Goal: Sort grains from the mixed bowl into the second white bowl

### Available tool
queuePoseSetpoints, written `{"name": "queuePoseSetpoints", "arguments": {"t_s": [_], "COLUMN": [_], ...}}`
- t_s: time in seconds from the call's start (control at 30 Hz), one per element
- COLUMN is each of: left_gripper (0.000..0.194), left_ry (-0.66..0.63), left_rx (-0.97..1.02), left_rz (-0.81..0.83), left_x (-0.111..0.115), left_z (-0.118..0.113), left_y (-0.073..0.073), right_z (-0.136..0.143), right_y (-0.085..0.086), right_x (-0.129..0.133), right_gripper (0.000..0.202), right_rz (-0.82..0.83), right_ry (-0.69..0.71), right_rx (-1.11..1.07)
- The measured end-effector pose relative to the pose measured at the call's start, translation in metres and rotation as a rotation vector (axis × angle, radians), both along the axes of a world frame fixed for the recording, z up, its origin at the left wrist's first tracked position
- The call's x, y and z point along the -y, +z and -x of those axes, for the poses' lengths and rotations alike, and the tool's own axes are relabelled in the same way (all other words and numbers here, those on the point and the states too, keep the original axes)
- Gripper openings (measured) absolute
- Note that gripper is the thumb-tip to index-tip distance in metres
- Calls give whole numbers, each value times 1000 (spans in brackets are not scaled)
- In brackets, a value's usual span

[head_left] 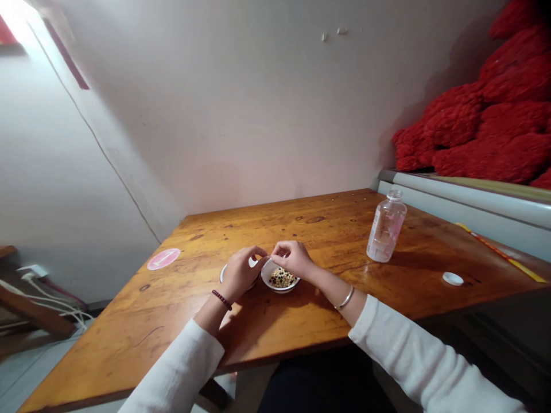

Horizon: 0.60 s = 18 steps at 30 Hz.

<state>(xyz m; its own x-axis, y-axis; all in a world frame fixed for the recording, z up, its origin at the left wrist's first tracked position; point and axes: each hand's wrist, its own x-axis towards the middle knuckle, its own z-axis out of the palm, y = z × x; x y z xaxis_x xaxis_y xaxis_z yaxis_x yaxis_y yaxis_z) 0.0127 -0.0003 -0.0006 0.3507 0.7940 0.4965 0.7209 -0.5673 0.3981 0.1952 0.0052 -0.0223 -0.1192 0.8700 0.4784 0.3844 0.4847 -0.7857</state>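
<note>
Head view: brown wooden table [142, 321], pale plain wall [258, 115] behind. Round white bowl [279, 289], lower centre, holds small black-and-cream pieces [282, 278]. Left hand [241, 269], right hand [293, 259] pinched closed; contents unclear.

Mottled black and cream beads [282, 277]; white bowl [279, 289]; orange-brown, dark-knotted wooden table [258, 223]; solid red plush [495, 137].

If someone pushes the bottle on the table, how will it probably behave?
The bottle is upright and tall for its base, so it may tip if pushed near the neck. It looks like clear thin plastic, so probably light. Its smooth, rounded side suggests it could roll once fallen.
</note>
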Motion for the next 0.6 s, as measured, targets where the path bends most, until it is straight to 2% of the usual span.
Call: {"name": "queuePoseSetpoints", "arguments": {"t_s": [0.37, 0.6], "left_gripper": [21, 22], "left_ry": [-1, -5], "left_rx": [-13, -12], "left_rz": [2, -5], "left_x": [-2, 1], "left_z": [2, 1], "left_y": [-3, 1], "right_z": [0, 0], "right_y": [2, 1], "right_x": [2, 1], "right_gripper": [8, 9], "right_rz": [14, 6], "right_ry": [-10, -20], "right_rx": [25, 37]}}
